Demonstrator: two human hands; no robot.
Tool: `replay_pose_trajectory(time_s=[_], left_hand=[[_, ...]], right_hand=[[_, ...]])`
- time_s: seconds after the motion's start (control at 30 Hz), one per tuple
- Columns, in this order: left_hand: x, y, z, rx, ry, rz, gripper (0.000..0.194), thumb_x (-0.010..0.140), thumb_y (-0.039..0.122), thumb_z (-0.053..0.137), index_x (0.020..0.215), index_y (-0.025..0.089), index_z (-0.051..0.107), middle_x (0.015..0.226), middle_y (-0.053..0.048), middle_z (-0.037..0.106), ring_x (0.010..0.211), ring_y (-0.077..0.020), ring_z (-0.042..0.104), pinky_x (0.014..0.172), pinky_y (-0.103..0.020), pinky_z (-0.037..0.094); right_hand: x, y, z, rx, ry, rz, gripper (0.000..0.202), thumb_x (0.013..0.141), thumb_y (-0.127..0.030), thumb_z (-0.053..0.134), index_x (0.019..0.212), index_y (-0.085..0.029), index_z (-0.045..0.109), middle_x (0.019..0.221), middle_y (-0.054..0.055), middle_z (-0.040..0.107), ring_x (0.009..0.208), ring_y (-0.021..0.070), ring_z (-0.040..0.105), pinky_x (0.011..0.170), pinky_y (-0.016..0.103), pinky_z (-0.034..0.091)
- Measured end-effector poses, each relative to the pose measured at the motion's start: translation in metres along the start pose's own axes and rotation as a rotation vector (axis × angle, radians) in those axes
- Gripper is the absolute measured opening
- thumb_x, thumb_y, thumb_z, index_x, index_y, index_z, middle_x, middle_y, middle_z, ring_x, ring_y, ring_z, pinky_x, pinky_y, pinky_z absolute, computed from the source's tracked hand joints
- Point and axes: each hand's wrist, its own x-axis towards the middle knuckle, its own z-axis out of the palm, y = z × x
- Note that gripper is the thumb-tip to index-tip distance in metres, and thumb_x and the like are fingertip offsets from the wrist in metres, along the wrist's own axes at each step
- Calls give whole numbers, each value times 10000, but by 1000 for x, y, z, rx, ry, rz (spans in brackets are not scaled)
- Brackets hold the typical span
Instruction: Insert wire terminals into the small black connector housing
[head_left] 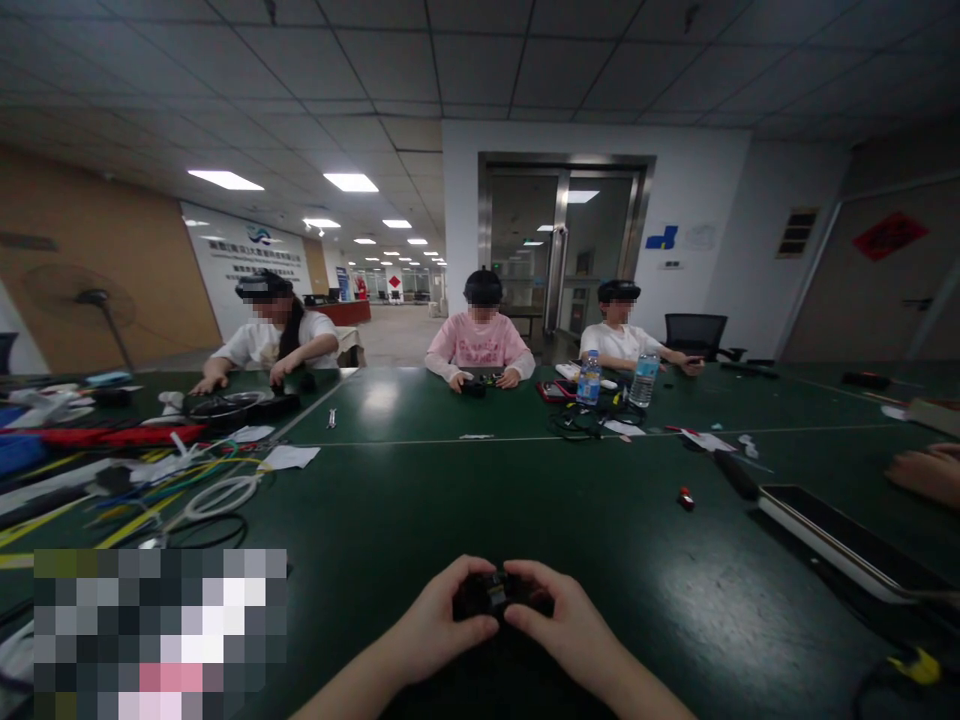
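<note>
Over the head camera I counted two bare hands of the wearer's, sharing one small dark object (497, 597) at the near middle of the green table (420, 500). The left hand (442, 618) pinched its left side and the right hand (561, 612) its right side, fingers curled over the far edge and thumbs at the near one; I couldn't tell whether it touched the tabletop.

To the right I had one small red item (685, 498) and one flat device (832, 535) with a dark top. At left lay one coiled white cable (221, 497) and one wrench (332, 418) farther off. Two bottles (589, 380) stood at far right, one blue-labelled, its print too small for me.

Three people (480, 340) sat across, each in a black headset; a fourth person's hand (926, 475) showed at the right edge. The pink shirt's lettering was too blurred to read, as were the Chinese characters on the far-left wall sign (247, 250), under a blue logo.
</note>
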Motion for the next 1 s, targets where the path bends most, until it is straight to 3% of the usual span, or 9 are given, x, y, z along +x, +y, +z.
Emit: replay_pose_trajectory(time_s=[0.37, 0.6, 1.0], left_hand=[[-1, -2, 2, -35, 62, 76, 455, 761, 186, 638, 1186, 244, 485, 1155, -57, 572, 1075, -237, 536, 954, -410, 402], [-3, 0, 1, 71, 31, 217, 187, 841, 249, 555, 1018, 232, 612, 1016, -46, 527, 944, -199, 535, 836, -334, 436], [-1, 1, 2, 52, 38, 209, 157, 846, 274, 556, 976, 227, 629, 1009, -47, 502, 924, -204, 534, 807, -332, 428]], right_hand=[[-1, -2, 1, 25, -2, -43, 414, 743, -233, 639, 1150, -249, 563, 1051, 31, 663, 981, 216, 603, 855, 343, 465], [-1, 0, 1, 46, -4, -44, 388, 753, -240, 633, 1136, -246, 566, 1041, 32, 655, 979, 215, 602, 839, 336, 461], [-2, -1, 0, 19, 1, -69, 389, 755, -251, 640, 1137, -256, 565, 1019, 30, 655, 954, 212, 603, 830, 341, 461]])
